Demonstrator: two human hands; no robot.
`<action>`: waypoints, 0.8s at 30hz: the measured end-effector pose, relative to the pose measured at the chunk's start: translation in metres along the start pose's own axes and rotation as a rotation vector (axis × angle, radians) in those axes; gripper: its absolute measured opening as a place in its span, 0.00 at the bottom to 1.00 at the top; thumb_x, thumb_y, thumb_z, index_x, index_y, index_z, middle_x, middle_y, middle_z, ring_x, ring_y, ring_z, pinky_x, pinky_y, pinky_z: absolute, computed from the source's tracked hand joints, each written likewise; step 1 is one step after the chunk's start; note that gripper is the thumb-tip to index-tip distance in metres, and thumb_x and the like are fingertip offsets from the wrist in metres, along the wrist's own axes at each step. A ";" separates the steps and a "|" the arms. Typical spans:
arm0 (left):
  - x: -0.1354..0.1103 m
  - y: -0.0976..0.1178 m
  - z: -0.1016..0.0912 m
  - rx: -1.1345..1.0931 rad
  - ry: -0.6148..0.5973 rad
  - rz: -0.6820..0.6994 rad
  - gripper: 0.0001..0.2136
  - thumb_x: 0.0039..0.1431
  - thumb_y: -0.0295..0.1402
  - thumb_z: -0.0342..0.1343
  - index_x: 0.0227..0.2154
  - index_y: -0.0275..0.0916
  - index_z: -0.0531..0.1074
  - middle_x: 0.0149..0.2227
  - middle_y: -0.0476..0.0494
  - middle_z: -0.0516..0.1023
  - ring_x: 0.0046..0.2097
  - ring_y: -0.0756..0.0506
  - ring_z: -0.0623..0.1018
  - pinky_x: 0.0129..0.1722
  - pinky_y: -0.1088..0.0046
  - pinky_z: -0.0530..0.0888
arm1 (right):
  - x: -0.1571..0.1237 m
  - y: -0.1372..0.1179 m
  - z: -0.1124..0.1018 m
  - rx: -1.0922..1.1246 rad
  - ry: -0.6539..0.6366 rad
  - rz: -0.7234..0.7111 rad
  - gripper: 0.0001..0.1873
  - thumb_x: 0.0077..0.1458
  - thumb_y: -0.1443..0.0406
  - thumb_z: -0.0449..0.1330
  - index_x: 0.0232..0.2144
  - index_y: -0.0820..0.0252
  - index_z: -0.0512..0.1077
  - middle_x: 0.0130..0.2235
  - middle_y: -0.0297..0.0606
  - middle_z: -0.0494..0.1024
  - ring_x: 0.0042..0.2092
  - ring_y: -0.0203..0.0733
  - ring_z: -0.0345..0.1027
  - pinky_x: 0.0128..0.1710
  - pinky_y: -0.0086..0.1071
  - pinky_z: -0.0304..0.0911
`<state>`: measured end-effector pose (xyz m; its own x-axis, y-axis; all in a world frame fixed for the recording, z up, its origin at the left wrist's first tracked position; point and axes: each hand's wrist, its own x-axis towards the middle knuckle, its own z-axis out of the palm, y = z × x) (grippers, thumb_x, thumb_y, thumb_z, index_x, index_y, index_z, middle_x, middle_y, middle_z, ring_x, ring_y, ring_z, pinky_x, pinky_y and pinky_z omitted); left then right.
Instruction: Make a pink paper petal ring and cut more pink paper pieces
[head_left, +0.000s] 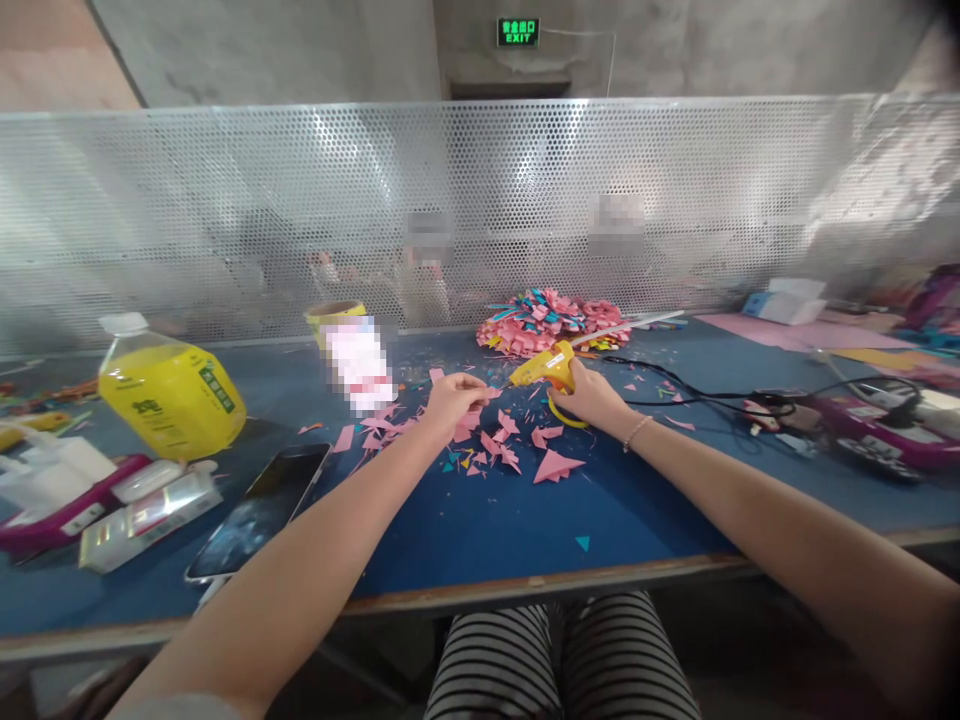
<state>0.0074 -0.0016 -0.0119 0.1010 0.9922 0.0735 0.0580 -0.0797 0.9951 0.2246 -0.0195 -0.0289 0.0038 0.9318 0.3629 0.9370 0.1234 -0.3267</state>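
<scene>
My right hand (pixel 592 392) grips a yellow glue gun (pixel 544 367) over the blue table (pixel 480 520), its nozzle aimed left. My left hand (pixel 452 397) is closed in a pinch on a small pink folded paper piece (pixel 491 393) held just at the nozzle tip. Below both hands lie several loose pink folded paper pieces (pixel 555 465) and small scraps. A rounded ball of pink and coloured folded papers (pixel 551 320) rests behind the glue gun.
A yellow bottle (pixel 171 392) lies on its side at left, a phone (pixel 259 510) and small boxes (pixel 146 515) near the front left edge. A black cable (pixel 697 397) runs right toward pink cases (pixel 885 435). A perforated metal screen (pixel 480 210) backs the table.
</scene>
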 end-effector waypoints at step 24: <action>0.001 -0.001 0.001 -0.019 0.027 -0.014 0.08 0.33 0.26 0.63 0.17 0.35 0.69 0.17 0.49 0.71 0.21 0.53 0.70 0.27 0.73 0.68 | 0.002 0.003 0.003 -0.100 -0.015 -0.051 0.17 0.51 0.59 0.50 0.40 0.67 0.59 0.34 0.48 0.74 0.35 0.47 0.69 0.28 0.30 0.54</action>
<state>0.0080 -0.0009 -0.0132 0.0729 0.9955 0.0608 0.0407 -0.0639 0.9971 0.2265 -0.0164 -0.0315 -0.0489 0.9303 0.3636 0.9661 0.1364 -0.2190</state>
